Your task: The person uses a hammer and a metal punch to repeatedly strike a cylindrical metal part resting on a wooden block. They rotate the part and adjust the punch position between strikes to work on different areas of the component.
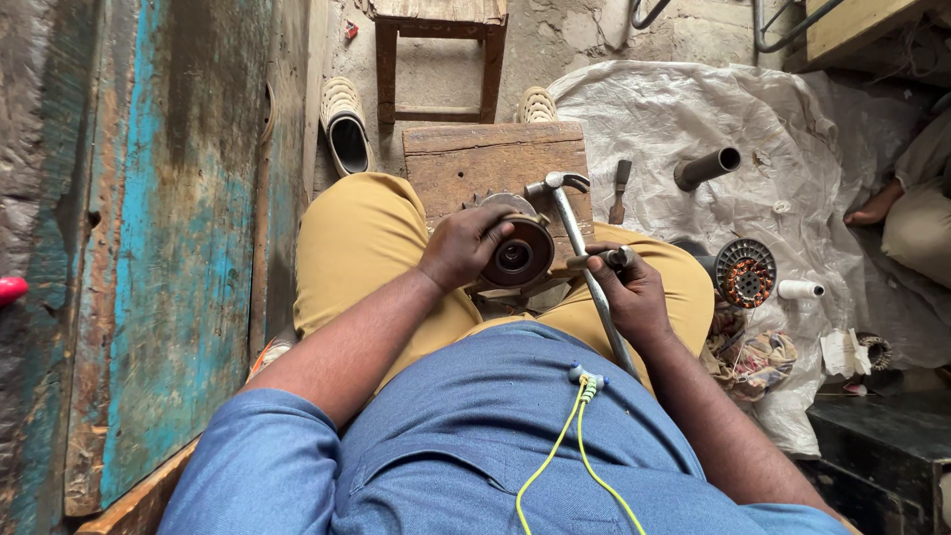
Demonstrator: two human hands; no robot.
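Round motor part (517,256), dark disc with a centre hole, sits at the near edge of the wooden block (466,163), over the lap between the knees. I see my left hand (464,245) curled over its left rim, fingers wrapped onto the top, gripping it steady. A toothed metal piece (495,202) pokes out just behind the disc (partly hidden by the fingers).

My right hand (634,292) is closed in a fist around a metal hammer (584,260), shaft running from my lap up to the head, which lies just above the disc's right edge; touching or not, can't tell. The same fist also pinches a short metal rod (606,260) pointing left toward the disc.

Room: tight on the left, a blue painted wooden door (168,258) runs right along the thigh. Ahead, the block's far edge meets a wooden stool (436,59), sandals (345,124) beside it. Right side is more open: white sheet (674,119) on the floor with a chisel (620,188) just off the block's edge, a grey pipe (707,166), a copper-wound stator (745,272), a white roll (798,289). Another person's foot (876,206) at the sheet's far right edge.
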